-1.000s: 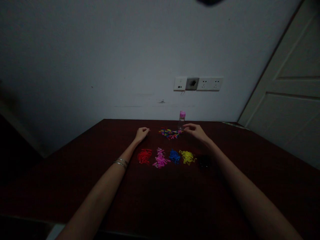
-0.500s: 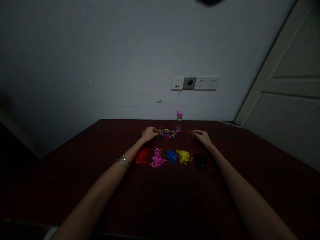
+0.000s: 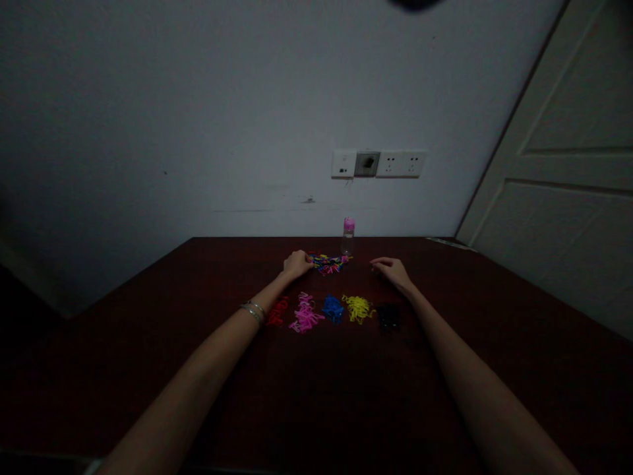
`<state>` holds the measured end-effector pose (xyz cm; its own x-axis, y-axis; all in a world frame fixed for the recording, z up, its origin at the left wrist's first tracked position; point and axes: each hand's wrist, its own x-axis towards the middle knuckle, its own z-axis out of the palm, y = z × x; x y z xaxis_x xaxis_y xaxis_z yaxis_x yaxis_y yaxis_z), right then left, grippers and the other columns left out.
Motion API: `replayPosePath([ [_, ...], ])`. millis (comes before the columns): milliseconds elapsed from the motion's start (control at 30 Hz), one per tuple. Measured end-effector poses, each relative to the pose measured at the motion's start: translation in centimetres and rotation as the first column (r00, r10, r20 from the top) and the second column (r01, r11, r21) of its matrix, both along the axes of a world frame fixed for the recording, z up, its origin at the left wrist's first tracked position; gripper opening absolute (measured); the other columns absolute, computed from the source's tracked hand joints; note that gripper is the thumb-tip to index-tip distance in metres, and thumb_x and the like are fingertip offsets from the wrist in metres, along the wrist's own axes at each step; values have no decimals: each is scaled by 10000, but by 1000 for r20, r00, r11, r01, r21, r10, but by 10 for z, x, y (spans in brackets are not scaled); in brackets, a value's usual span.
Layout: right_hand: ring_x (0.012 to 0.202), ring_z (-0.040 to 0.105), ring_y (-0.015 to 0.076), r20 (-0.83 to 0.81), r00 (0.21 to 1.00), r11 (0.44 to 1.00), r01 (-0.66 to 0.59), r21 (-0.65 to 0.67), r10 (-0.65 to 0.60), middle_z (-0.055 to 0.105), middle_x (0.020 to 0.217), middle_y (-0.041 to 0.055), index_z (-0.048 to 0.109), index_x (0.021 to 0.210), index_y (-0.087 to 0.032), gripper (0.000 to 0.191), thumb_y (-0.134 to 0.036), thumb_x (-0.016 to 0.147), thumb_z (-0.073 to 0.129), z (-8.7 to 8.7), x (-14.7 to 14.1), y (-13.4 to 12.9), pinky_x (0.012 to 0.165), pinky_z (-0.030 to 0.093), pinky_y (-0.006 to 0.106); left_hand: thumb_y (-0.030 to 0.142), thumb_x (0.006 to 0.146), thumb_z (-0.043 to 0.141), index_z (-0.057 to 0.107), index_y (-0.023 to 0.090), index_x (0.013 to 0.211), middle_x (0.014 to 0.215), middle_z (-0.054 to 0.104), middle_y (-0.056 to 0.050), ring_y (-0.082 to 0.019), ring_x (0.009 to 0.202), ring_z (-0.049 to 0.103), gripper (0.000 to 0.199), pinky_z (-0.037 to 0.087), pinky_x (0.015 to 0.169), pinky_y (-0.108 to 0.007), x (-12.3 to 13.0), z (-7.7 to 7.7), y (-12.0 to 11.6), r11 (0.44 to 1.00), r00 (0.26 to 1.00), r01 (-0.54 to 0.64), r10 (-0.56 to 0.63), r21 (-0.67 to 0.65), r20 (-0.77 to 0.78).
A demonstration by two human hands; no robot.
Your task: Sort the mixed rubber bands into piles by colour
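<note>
My left hand (image 3: 297, 264) touches the left end of a mixed-colour pile of small bands (image 3: 329, 264), its fingers pressed together; what they hold is too small to tell. My right hand (image 3: 390, 269) hovers right of that pile, fingertips together, and anything between them is too small to see. Closer to me lie separate heaps in a row: red (image 3: 277, 311), pink (image 3: 306, 315), blue (image 3: 333, 309), yellow (image 3: 359, 308) and black (image 3: 388, 316). My left forearm partly covers the red heap.
Behind the mixed pile stands a clear bottle with a pink cap (image 3: 349, 236). The dark red table (image 3: 306, 396) reaches the wall, where a row of sockets (image 3: 378, 164) is mounted. A pale door (image 3: 568, 165) is at the right.
The view has shifted slightly, so the table items appear further left. My left forearm now covers more of the red heap. Both hands stay near the mixed pile.
</note>
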<state>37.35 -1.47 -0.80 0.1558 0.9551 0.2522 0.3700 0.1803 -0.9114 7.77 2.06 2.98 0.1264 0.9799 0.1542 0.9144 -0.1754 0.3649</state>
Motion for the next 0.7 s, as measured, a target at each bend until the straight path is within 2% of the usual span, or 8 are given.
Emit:
replayPosePath([
  [200, 530, 536, 114, -6, 1000, 1000, 6, 6, -6, 636, 628, 49, 659, 780, -121, 246, -278, 628, 547, 1, -2, -2, 439, 378, 189, 420, 684, 578, 666, 210, 780, 881, 656, -69, -200, 844, 591, 247, 423, 709, -260, -4, -3, -1, 1000, 999, -4, 4, 6, 49],
  [400, 527, 531, 115, 1, 1000, 1000, 14, -16, -14, 634, 632, 51, 661, 777, -119, 254, -288, 623, 550, 0, -2, -1, 436, 366, 191, 338, 681, 587, 667, 203, 762, 847, 657, -57, -175, 797, 589, 176, 414, 679, -239, -8, -7, 0, 1000, 997, -10, 10, -7, 81],
  [700, 522, 529, 116, 4, 1000, 1000, 5, 1, -5, 628, 609, 44, 662, 757, -116, 253, -299, 623, 549, 3, -3, -2, 447, 368, 198, 354, 665, 602, 677, 189, 786, 856, 655, -54, -167, 781, 573, 218, 401, 639, -229, -17, -7, 5, 1000, 985, -9, 6, 15, 173],
])
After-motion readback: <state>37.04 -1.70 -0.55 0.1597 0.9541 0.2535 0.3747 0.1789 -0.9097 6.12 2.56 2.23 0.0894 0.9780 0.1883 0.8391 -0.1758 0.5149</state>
